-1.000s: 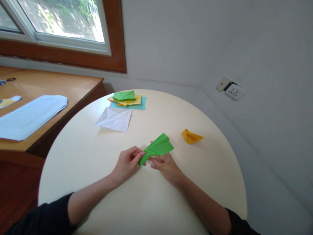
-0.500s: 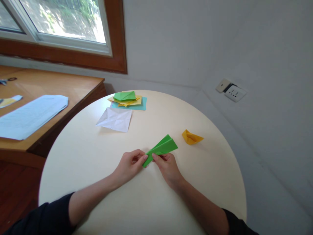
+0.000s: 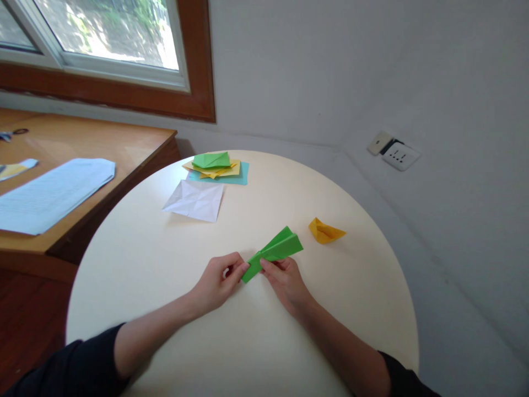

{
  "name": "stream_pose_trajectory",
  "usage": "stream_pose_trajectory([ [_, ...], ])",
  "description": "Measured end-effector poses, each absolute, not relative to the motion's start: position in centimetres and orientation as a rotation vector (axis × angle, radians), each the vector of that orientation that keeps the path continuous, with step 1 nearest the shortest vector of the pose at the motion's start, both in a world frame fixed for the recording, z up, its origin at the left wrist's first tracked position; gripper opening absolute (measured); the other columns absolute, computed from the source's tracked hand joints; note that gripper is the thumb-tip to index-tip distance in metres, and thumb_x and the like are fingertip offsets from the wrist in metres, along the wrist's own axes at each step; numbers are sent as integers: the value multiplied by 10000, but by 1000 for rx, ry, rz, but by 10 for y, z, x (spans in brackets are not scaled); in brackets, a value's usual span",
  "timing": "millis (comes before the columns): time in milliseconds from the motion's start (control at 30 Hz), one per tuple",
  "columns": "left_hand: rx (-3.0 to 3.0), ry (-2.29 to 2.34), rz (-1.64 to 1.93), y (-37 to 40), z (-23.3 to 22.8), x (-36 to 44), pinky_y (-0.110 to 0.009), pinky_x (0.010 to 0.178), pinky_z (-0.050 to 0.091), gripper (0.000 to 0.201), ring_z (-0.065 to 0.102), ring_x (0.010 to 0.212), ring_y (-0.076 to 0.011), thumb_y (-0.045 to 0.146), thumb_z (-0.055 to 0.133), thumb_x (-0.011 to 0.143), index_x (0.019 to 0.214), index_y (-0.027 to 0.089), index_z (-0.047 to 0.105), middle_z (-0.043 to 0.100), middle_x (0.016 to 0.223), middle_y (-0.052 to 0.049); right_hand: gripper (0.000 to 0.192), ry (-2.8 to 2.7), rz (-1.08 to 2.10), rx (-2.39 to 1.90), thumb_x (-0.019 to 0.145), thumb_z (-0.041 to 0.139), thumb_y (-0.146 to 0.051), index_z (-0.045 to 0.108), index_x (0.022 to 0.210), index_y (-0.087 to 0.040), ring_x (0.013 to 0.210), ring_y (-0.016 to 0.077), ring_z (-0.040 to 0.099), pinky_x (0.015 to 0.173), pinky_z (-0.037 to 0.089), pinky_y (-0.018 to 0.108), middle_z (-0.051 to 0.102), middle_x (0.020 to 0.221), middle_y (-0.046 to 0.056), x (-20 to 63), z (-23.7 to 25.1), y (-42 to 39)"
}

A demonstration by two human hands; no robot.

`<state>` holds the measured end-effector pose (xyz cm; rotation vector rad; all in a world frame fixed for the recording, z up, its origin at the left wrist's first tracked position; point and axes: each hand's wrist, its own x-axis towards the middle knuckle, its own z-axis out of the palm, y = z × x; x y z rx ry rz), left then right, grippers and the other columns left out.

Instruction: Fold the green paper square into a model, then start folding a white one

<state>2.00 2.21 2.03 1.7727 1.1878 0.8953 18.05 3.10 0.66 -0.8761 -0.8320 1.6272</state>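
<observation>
The green paper (image 3: 281, 246) is near the middle of the table (image 3: 248, 353), held in both hands; whether it touches the tabletop I cannot tell. It is folded into a narrow strip that flares into pleats. Its slim end points to 8 o'clock, its wide end to 2 o'clock.

From the paper, the left hand (image 3: 225, 278) sits at 8 o'clock, its thumb and curled fingers pinching the slim end, with a small gap inside the curl. The right hand (image 3: 287, 281) is at 5 o'clock, thumb pressed on the near side of the paper by the pleats, fingers bent and partly hidden behind it; it too has a pinching hold. Dark sleeves (image 3: 78, 364) cover both arms near the elbows.

Between 2 and 3 o'clock, just beside the wide end but apart from it, lies an orange boat (image 3: 326, 231) of folded paper. At 10 o'clock is a creased white sheet (image 3: 196, 201). Beyond it, at 11 o'clock near the table's far edge, is a stack (image 3: 211, 160): green on top, yellow below, blue at the bottom.

Farther out, at 9 o'clock, printed pages (image 3: 53, 193) lie on a wooden desk (image 3: 136, 138). A window (image 3: 111, 33) fills the 10 to 11 o'clock stretch, and a socket (image 3: 400, 155) is on the wall (image 3: 289, 66) at 2 o'clock.
</observation>
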Motion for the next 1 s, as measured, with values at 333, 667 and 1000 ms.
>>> stream_pose_trajectory([
  [333, 1719, 1076, 880, 19, 31, 20, -213, 454, 247, 373, 301, 471, -75, 409, 444, 815, 532, 177, 376, 338, 486, 55, 137, -997, 1708, -911, 601, 760, -292, 697, 671, -191, 635, 139, 581, 682, 460, 291, 676, 663, -6, 184, 10, 26],
  [667, 1579, 1028, 849, 21, 25, 23, -209, 453, 245, 397, 301, 481, -75, 477, 447, 813, 559, 180, 374, 336, 505, 60, 193, -1044, 1712, -940, 610, 754, -330, 703, 725, -184, 682, 154, 607, 721, 469, 301, 692, 715, 10, 185, 7, 26],
  [1000, 1454, 1007, 862, 21, 23, 22, -214, 472, 267, 424, 337, 494, -81, 527, 456, 812, 587, 172, 402, 402, 525, 44, 256, -1270, 1587, -1044, 644, 705, -416, 643, 585, -174, 569, 128, 540, 589, 441, 261, 604, 564, -10, 185, 19, 25],
])
